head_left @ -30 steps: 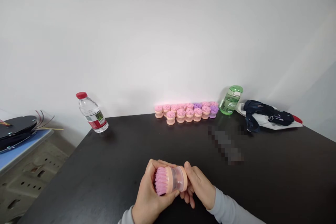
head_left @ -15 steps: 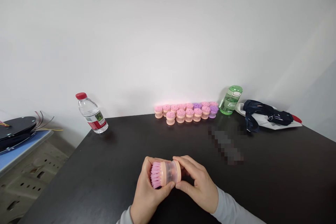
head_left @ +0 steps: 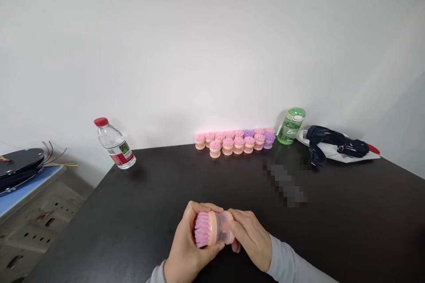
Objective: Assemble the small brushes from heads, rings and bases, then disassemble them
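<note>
The left hand (head_left: 186, 245) grasps a pink brush (head_left: 214, 229) lying sideways above the near middle of the black table (head_left: 149, 203), its bristles facing left toward the palm. The right hand (head_left: 250, 239) has its fingers closed around the peach base at the brush's right end. At the far side, more brushes (head_left: 238, 143), mostly pink with two purple, stand upright between a red-capped water bottle (head_left: 117, 148) on the left and a green bottle (head_left: 291, 127) on the right.
</note>
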Available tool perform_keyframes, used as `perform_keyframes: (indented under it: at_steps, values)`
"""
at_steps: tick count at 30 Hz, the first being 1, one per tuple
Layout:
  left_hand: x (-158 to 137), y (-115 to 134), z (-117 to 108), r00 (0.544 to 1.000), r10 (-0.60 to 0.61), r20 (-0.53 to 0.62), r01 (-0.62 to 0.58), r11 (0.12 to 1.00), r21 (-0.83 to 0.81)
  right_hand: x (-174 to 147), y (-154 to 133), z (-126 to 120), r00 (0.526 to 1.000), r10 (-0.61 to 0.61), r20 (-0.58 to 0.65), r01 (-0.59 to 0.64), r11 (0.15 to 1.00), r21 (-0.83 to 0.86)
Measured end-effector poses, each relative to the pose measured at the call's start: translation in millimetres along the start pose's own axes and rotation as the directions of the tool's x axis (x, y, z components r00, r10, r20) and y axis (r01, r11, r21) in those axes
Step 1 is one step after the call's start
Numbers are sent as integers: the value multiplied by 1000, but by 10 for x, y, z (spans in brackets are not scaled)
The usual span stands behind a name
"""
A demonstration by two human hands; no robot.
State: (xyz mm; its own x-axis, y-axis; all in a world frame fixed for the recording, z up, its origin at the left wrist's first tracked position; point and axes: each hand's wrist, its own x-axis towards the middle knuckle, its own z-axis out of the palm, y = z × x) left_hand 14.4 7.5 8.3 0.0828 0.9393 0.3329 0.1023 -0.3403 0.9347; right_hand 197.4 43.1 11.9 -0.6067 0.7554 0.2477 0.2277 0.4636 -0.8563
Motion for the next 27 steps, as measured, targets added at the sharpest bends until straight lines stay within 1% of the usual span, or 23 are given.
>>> perform_keyframes:
  at_steps: [3,5,8,11,15,16,17,18,20,22,24,27]
  values:
    - [-22,28,0,999,24,26,-24,1000,-11,12,48,32,993,108,39,-112,987,113]
    - [-38,33,3,999,29,34,-29,1000,0,32,73,55,971,210,116,-231,947,224]
    - [-53,24,9,999,36,29,-38,997,60,62,90,75,923,318,215,-377,857,351]
    - [-54,14,7,997,55,50,-61,991,119,78,104,93,885,377,272,-463,764,450]
    - [-36,2,-5,996,70,49,-76,986,150,83,140,151,800,486,352,-599,611,518]
    - [-30,-4,-7,997,73,36,-77,987,142,83,149,168,791,494,360,-609,583,538]
    - [-25,-11,-6,997,76,20,-78,989,128,82,156,184,796,482,366,-602,567,562]
    - [-22,-20,-5,997,77,2,-77,991,110,82,162,197,814,453,363,-577,560,594]
    - [-17,-42,0,997,72,-38,-68,995,79,84,173,211,871,376,317,-487,565,666]
    - [-13,-61,3,996,71,-59,-67,996,62,89,183,206,916,325,235,-389,578,717]
    - [-6,-68,3,995,73,-68,-69,996,56,98,186,179,941,295,163,-316,602,733]
    - [6,-48,-4,996,66,-65,-63,997,53,114,152,110,965,237,109,-241,657,714]
